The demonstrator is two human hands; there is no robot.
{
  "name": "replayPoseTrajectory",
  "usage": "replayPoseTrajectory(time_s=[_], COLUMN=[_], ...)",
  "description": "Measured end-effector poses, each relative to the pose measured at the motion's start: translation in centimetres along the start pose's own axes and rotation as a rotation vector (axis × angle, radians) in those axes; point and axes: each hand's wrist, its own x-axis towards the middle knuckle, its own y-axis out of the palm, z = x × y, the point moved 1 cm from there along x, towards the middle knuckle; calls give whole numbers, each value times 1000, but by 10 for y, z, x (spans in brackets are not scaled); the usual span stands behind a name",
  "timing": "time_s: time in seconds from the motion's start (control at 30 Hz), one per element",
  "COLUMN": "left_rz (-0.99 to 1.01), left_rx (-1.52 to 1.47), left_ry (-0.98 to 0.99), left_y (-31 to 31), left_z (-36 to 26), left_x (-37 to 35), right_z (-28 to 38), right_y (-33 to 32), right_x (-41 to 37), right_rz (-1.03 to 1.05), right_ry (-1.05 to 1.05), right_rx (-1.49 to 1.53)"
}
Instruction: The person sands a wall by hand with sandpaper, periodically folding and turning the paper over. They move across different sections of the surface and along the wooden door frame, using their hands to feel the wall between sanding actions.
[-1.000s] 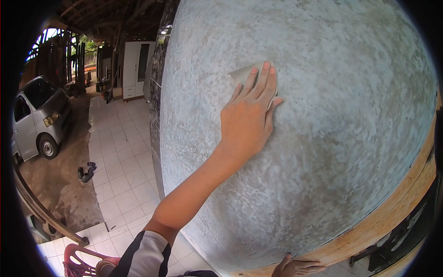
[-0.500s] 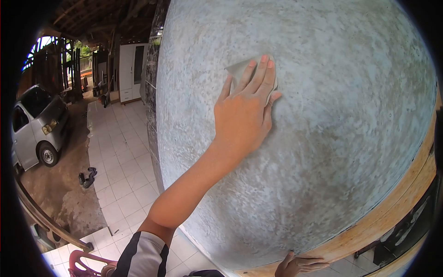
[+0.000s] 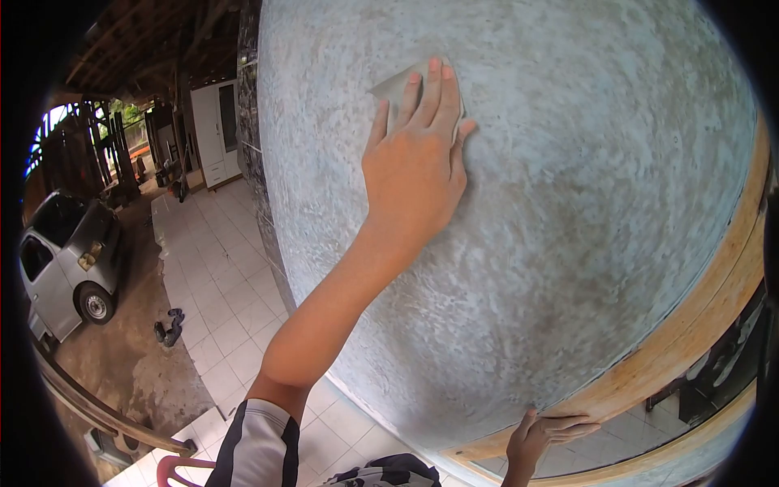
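Observation:
My left hand [image 3: 415, 162] presses a grey sheet [image 3: 395, 88], which looks like sandpaper, flat against the mottled blue-grey wall [image 3: 568, 178]. Its fingers are spread over the sheet and point upward, and a corner of the sheet sticks out to their left. Lower right, my right hand [image 3: 540, 437] rests on the wooden frame [image 3: 649, 357] below the wall, its fingers stretched out to the right and nothing seen in it.
A silver vehicle [image 3: 69, 260] stands at the left on bare ground. Dark footwear [image 3: 169, 327] lies beside the tiled floor [image 3: 215, 268]. A white cabinet [image 3: 213, 134] is further back. A red chair [image 3: 174, 469] shows at the bottom left.
My left hand and the sheet have moved up and slightly left along the wall. The view has shifted a little; my right hand stays on the frame.

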Motion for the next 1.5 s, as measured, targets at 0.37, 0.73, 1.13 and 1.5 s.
replayPoseTrajectory(time_s=[0.37, 0.73, 1.13, 1.5], left_rz=[68, 116, 134, 135], left_rx=[9, 43, -27, -143], left_ry=[11, 102, -10, -53], left_y=[-10, -6, -6, -10], left_z=[11, 28, 33, 30], left_x=[-4, -3, -10, -21], right_z=[16, 11, 13, 57], right_y=[-16, -25, -22, -49], right_x=[-4, -3, 5, -2], right_rz=[8, 126, 93, 79], right_ry=[49, 71, 42, 67], right_rx=[-20, -28, -105, -96])
